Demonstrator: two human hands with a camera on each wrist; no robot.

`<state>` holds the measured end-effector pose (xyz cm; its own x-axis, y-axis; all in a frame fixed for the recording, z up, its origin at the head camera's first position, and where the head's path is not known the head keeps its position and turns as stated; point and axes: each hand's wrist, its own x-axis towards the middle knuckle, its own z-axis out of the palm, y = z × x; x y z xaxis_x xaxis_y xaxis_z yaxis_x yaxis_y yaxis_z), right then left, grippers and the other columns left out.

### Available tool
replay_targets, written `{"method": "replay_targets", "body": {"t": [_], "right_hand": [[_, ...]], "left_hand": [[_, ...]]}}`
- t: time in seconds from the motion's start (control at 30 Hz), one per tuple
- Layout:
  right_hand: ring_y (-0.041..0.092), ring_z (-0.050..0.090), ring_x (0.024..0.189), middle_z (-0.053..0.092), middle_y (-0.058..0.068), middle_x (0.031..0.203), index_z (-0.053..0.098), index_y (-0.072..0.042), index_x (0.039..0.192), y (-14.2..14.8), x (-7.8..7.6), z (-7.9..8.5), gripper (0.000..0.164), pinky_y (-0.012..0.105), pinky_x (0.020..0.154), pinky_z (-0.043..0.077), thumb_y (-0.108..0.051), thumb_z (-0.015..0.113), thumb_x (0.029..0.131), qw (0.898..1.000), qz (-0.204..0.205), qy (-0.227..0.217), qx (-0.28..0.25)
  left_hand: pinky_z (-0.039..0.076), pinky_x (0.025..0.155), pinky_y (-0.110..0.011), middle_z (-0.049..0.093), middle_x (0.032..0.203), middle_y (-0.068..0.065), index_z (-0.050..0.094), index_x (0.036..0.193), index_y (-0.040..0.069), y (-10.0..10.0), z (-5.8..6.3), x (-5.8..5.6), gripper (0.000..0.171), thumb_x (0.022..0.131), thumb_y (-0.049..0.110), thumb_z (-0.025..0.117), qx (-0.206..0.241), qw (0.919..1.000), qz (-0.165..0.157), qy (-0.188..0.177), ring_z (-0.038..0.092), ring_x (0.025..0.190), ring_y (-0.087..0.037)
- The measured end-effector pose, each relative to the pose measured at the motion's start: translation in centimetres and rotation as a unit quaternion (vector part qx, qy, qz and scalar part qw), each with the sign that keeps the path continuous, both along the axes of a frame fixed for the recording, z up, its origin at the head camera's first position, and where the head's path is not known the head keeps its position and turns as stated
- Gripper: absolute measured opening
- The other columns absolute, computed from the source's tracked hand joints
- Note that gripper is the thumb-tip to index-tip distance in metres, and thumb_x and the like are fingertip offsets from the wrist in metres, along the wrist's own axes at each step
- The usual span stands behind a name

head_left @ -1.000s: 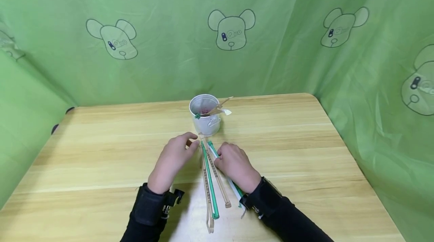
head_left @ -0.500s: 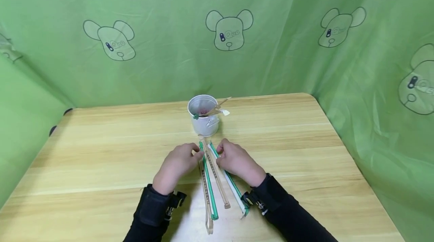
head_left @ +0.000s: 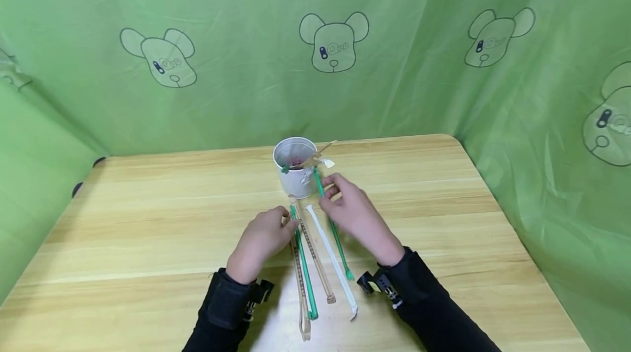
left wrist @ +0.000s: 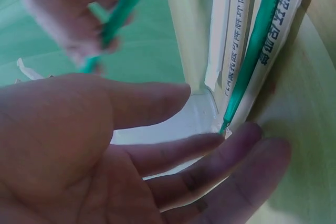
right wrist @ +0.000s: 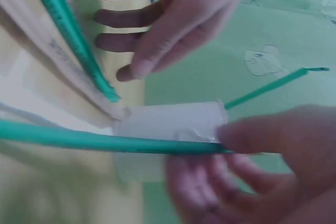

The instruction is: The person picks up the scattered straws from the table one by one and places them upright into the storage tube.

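Observation:
My right hand [head_left: 355, 207] pinches a green-wrapped drinking straw [head_left: 337, 237] near its upper part, lifted beside the metal bucket [head_left: 296, 183]. In the right wrist view this green straw [right wrist: 105, 144] runs across to the thumb and fingertips. My left hand [head_left: 262, 237] hovers at the far ends of the other straws, fingers extended; whether a fingertip touches the green straw [left wrist: 252, 61] there, I cannot tell. Lying on the table are a white-wrapped straw [head_left: 336, 264], another green straw [head_left: 307, 281] and brown-wrapped straws [head_left: 320, 275] with dark printing.
Upright at the back of the wooden table [head_left: 148, 220], the bucket has a few wrapped ends sticking out over its rim. A green curtain [head_left: 246, 94] printed with bear heads encloses the back and sides.
My right hand has moved forward and drawn the green straw away from the white one, which stays on the table. Earlier, my left hand came slightly back toward me.

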<state>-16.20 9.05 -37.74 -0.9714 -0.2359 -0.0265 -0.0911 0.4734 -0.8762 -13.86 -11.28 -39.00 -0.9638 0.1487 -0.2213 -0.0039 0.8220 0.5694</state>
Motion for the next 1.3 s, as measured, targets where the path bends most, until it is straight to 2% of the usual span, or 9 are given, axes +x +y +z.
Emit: {"method": "replay_targets", "body": {"t": [0.13,0.27,0.5,0.67,0.77,0.83,0.97,1.17,1.3], "right_hand": [[0.025,0.068,0.097,0.068,0.010,0.115,0.065,-0.007,0.133,0.6,-0.1,0.9,0.033,0.041,0.080,0.059,-0.011,0.070,0.101,0.993,-0.050,0.071,-0.078],[0.025,0.067,0.106,0.068,0.010,0.117,0.066,-0.008,0.127,1.0,-0.3,1.3,0.025,0.039,0.086,0.060,-0.010,0.068,0.103,0.975,-0.083,0.143,-0.151],[0.028,0.062,0.113,0.064,0.013,0.124,0.061,0.006,0.127,0.6,-0.7,1.1,0.023,0.034,0.095,0.057,0.000,0.064,0.105,0.912,-0.079,0.291,-0.278],[0.034,0.061,0.114,0.061,0.019,0.123,0.055,0.014,0.125,0.2,-0.7,1.0,0.023,0.038,0.098,0.056,0.010,0.060,0.103,0.864,-0.081,0.358,-0.345],[0.036,0.061,0.114,0.060,0.020,0.122,0.053,0.016,0.124,-0.1,-0.6,1.1,0.023,0.042,0.100,0.055,0.010,0.059,0.103,0.849,-0.079,0.377,-0.363],[0.037,0.061,0.115,0.061,0.021,0.123,0.053,0.016,0.123,-0.3,-0.7,1.0,0.022,0.044,0.101,0.055,0.010,0.059,0.102,0.846,-0.076,0.377,-0.369],[0.037,0.062,0.115,0.063,0.023,0.122,0.057,0.015,0.121,-0.9,-1.2,0.4,0.021,0.045,0.101,0.056,0.012,0.061,0.101,0.861,-0.058,0.356,-0.359],[0.029,0.065,0.123,0.068,0.017,0.132,0.066,0.002,0.132,-1.2,-2.1,-0.8,0.029,0.038,0.102,0.055,0.005,0.064,0.104,0.939,-0.033,0.258,-0.224],[0.026,0.063,0.126,0.061,0.017,0.143,0.056,-0.005,0.149,-1.0,-2.3,-1.1,0.046,0.040,0.105,0.054,0.001,0.064,0.105,0.969,-0.028,0.186,-0.159]], "left_hand": [[0.051,0.067,-0.039,0.065,0.092,-0.012,0.066,0.108,-0.002,0.2,-0.2,0.0,0.026,0.107,0.024,0.065,0.008,0.9998,0.016,-0.012,0.059,0.076,-0.025],[0.041,0.058,-0.033,0.055,0.077,-0.007,0.062,0.093,0.003,0.5,-0.5,0.0,0.024,0.107,0.023,0.067,0.019,0.9993,0.025,-0.018,0.052,0.066,-0.022],[0.036,0.054,-0.030,0.048,0.070,-0.003,0.059,0.084,0.005,0.8,-0.6,0.0,0.027,0.105,0.020,0.069,0.028,0.9990,0.029,-0.019,0.046,0.060,-0.019],[0.036,0.053,-0.029,0.048,0.071,-0.004,0.060,0.086,0.003,0.9,-0.9,-0.1,0.025,0.104,0.018,0.070,0.047,0.9978,0.039,-0.026,0.045,0.059,-0.018],[0.034,0.051,-0.028,0.046,0.069,-0.003,0.060,0.084,0.003,0.9,-1.1,-0.2,0.026,0.104,0.017,0.070,0.056,0.9970,0.047,-0.025,0.043,0.057,-0.017],[0.034,0.051,-0.028,0.045,0.069,-0.003,0.059,0.083,0.003,0.9,-1.2,-0.3,0.027,0.103,0.017,0.071,0.057,0.9969,0.050,-0.024,0.043,0.057,-0.017],[0.037,0.053,-0.029,0.049,0.071,-0.004,0.059,0.084,0.003,0.8,-1.2,-0.4,0.027,0.103,0.017,0.072,0.049,0.9976,0.043,-0.021,0.046,0.060,-0.018],[0.042,0.058,-0.031,0.056,0.077,-0.007,0.061,0.088,0.002,0.9,-1.2,-0.5,0.025,0.102,0.019,0.074,0.034,0.9985,0.038,-0.018,0.052,0.067,-0.022],[0.041,0.055,-0.031,0.053,0.073,-0.005,0.059,0.083,0.003,1.0,-1.1,-0.5,0.029,0.101,0.019,0.076,0.027,0.9985,0.047,-0.011,0.051,0.063,-0.021]]}}
